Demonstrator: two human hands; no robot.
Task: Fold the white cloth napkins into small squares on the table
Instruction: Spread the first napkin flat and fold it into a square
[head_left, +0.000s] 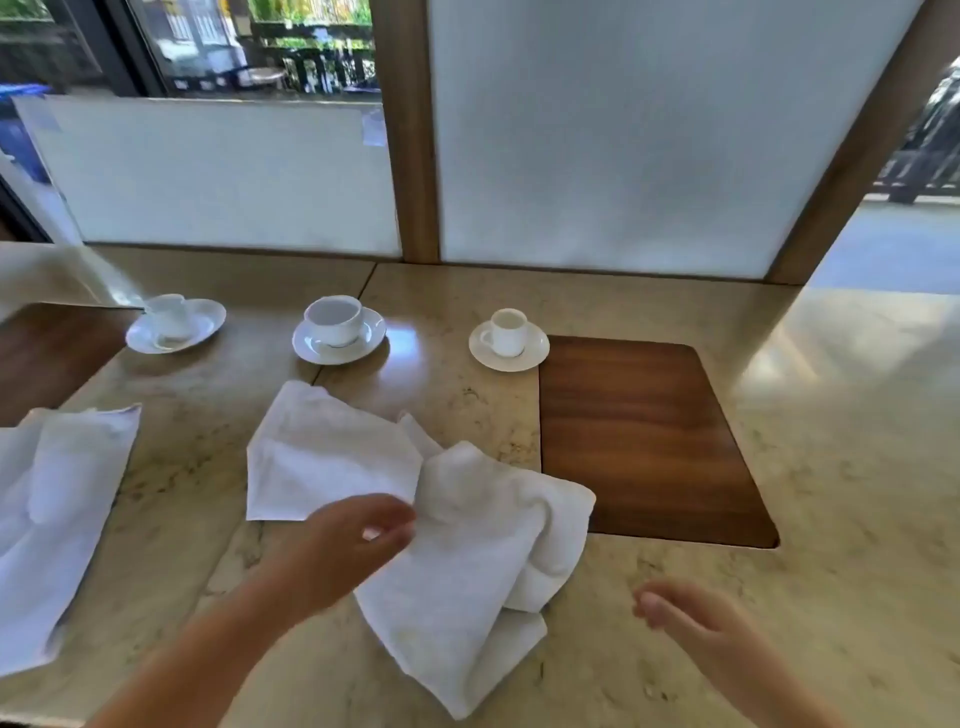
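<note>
A crumpled white napkin lies in a loose heap at the middle of the beige stone table. My left hand pinches the upper left edge of this napkin between thumb and fingers. Just behind it a second white napkin lies roughly flat with one fold in it. A third napkin, unfolded and wrinkled, rests at the left edge of the table. My right hand hovers to the right of the heap, fingers apart, holding nothing.
Three white cups on saucers stand in a row at the back: left, middle, right. A dark wooden inset panel lies in the table right of the napkins. Frosted glass screens rise behind.
</note>
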